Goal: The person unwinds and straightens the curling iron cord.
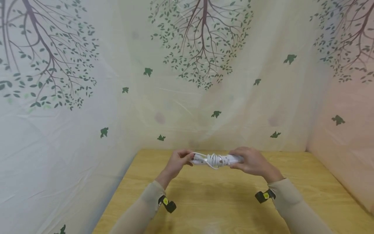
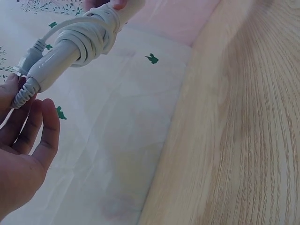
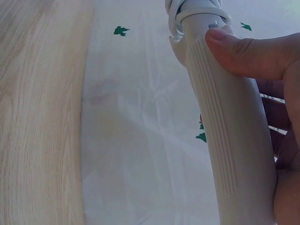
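A white hair iron (image 1: 230, 159), its cord (image 1: 214, 160) wound several times round the middle, is held level between both hands above the table. At its left end, my left hand (image 1: 176, 161) pinches with thumb and fingertips where the cord leaves the handle. The plug (image 2: 32, 60) lies alongside the handle (image 2: 54, 67), its prongs close to the left thumb. My right hand (image 1: 252, 160) grips the wider end; in the right wrist view the thumb (image 3: 248, 54) presses near the top of the ribbed body (image 3: 234, 126), with the other fingers behind it.
The wooden table (image 1: 210, 201) lies below both hands. A pale cloth backdrop (image 1: 187, 107) with printed trees and green leaf shapes rises behind its far edge and along the sides. Black wrist cameras sit on the left sleeve (image 1: 137, 211) and the right sleeve (image 1: 298, 208).
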The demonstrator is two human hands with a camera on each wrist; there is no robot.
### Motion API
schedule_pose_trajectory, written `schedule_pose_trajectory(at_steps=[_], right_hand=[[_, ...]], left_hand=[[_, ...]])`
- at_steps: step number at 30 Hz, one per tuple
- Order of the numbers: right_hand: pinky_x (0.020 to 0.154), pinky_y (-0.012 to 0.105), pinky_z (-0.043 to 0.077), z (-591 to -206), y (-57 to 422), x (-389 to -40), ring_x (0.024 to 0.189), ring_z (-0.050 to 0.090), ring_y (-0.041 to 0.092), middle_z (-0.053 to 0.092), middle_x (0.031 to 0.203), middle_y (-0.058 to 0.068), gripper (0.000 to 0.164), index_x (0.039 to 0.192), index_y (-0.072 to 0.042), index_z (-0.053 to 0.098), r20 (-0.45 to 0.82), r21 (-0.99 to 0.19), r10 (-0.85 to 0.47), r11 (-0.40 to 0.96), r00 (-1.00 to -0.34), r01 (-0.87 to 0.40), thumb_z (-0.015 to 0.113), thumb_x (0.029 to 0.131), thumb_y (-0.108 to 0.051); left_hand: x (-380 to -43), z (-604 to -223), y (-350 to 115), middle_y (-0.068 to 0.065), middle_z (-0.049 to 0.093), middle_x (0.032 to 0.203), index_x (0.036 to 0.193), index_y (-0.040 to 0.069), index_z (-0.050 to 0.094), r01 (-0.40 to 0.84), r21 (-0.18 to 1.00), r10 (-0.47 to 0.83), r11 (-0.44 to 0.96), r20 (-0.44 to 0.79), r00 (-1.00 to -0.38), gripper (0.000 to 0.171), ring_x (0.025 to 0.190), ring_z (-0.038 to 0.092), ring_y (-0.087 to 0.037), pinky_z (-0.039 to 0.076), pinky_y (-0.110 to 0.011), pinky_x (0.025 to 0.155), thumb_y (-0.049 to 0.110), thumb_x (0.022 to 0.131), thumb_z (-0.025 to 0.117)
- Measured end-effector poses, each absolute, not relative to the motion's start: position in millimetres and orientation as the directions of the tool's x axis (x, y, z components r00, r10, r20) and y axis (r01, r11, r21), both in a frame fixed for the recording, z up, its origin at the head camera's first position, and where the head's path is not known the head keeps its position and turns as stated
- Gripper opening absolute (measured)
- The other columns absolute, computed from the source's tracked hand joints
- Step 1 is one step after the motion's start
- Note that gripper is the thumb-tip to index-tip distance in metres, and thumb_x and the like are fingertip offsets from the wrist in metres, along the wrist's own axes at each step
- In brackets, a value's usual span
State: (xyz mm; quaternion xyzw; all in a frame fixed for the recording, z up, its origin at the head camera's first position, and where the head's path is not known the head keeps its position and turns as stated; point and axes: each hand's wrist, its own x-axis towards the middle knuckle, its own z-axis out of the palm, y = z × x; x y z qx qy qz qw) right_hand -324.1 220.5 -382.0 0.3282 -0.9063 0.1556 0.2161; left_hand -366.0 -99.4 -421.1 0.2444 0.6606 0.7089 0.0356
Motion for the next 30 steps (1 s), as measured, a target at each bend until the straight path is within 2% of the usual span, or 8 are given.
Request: schedule_pose_trajectory(at_steps=[8, 13, 21, 27, 30], right_hand=[[0.065, 0.030, 0.050, -381.6, 220.4, -325.8, 0.083, 0.062, 0.012, 0.071, 0.103, 0.002, 0.044, 0.110, -0.013, 0.072, 0.487, -0.144, -0.520, 0.744, -0.702, -0.652, 0.083, 0.075, -0.036], [0.065, 0.030, 0.050, -382.6, 220.1, -326.8, 0.082, 0.062, 0.011, 0.071, 0.102, 0.001, 0.043, 0.109, -0.013, 0.072, 0.495, -0.135, -0.528, 0.737, -0.690, -0.662, 0.083, 0.075, -0.035], [0.065, 0.030, 0.050, -383.7, 219.0, -326.2, 0.083, 0.063, 0.011, 0.071, 0.102, 0.000, 0.042, 0.109, -0.014, 0.072, 0.481, -0.146, -0.518, 0.748, -0.708, -0.647, 0.084, 0.075, -0.035], [0.064, 0.028, 0.049, -383.2, 219.7, -327.3, 0.081, 0.062, 0.010, 0.071, 0.102, 0.000, 0.043, 0.109, -0.014, 0.072, 0.474, -0.147, -0.522, 0.747, -0.709, -0.648, 0.083, 0.075, -0.036], [0.064, 0.028, 0.049, -382.6, 220.4, -328.5, 0.081, 0.061, 0.010, 0.071, 0.103, 0.000, 0.043, 0.110, -0.014, 0.072, 0.469, -0.145, -0.520, 0.752, -0.714, -0.643, 0.083, 0.075, -0.037]], left_hand=[[-366.7, -421.5, -100.5, -0.001, 0.069, 0.089, 0.104, -0.012, 0.063, 0.245, 0.958, 0.399, -0.149, 0.285, -0.872, 0.022, 0.078, 0.064, -0.015, 0.056, -0.028, 0.068, 0.007, 0.095, 0.061], [-366.3, -422.7, -101.6, -0.001, 0.068, 0.094, 0.110, -0.009, 0.061, 0.231, 0.961, 0.420, -0.150, 0.273, -0.865, 0.025, 0.082, 0.064, -0.016, 0.056, -0.029, 0.070, 0.011, 0.096, 0.061], [-365.3, -423.8, -102.8, -0.001, 0.067, 0.094, 0.108, -0.005, 0.062, 0.180, 0.978, 0.394, -0.105, 0.208, -0.896, 0.021, 0.083, 0.062, -0.015, 0.054, -0.029, 0.068, 0.012, 0.096, 0.061], [-365.3, -420.7, -106.7, 0.002, 0.067, 0.091, 0.097, 0.007, 0.068, 0.168, 0.981, 0.394, -0.097, 0.193, -0.899, 0.007, 0.080, 0.061, -0.013, 0.053, -0.029, 0.069, 0.010, 0.094, 0.064], [-365.8, -418.7, -108.6, 0.003, 0.066, 0.090, 0.094, 0.011, 0.067, 0.175, 0.979, 0.420, -0.109, 0.205, -0.884, 0.005, 0.081, 0.060, -0.013, 0.053, -0.029, 0.070, 0.010, 0.094, 0.062]])
